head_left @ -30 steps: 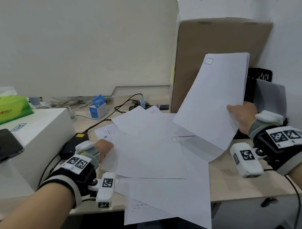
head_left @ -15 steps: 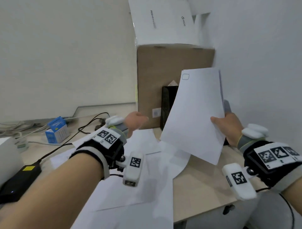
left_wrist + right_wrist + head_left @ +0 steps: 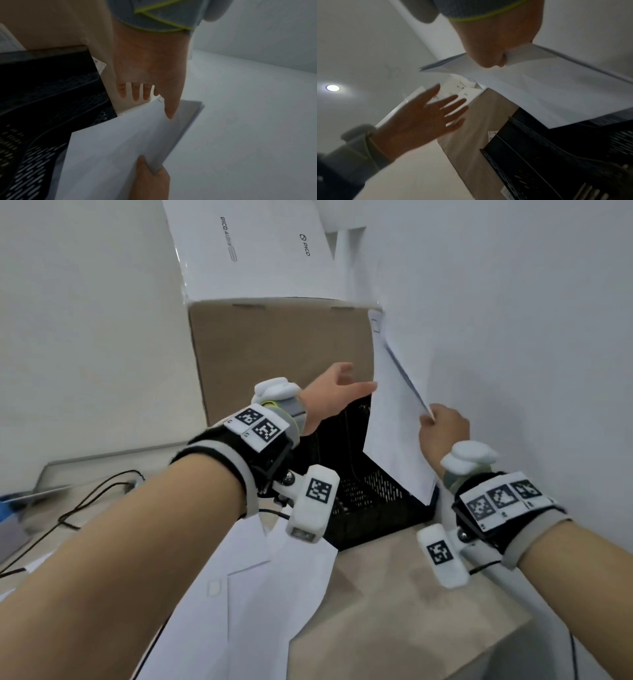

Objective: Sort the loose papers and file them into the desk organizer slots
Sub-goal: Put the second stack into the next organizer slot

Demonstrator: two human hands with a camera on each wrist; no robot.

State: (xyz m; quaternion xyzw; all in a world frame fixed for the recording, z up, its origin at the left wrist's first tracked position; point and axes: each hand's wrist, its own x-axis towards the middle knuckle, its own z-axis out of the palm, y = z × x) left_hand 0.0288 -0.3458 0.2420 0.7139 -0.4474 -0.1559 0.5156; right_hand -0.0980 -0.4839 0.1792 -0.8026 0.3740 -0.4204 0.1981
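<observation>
On the table (image 3: 411,594), the black mesh desk organizer (image 3: 370,501) stands by the right wall, where the right hand (image 3: 443,431) pinches a paper stack (image 3: 394,419) upright over its slot, the left hand (image 3: 329,395) spread flat to steady it.

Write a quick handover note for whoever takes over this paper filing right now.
Right hand: pinches the sheaf of papers, held upright, its lower corner entering the black mesh organizer.
Left hand: open, fingertips at the sheaf's edge.
Done: one sheaf gathered and brought to the organizer.
Left: seat it in a slot, then sort and file the loose sheets lying on the desk.
</observation>
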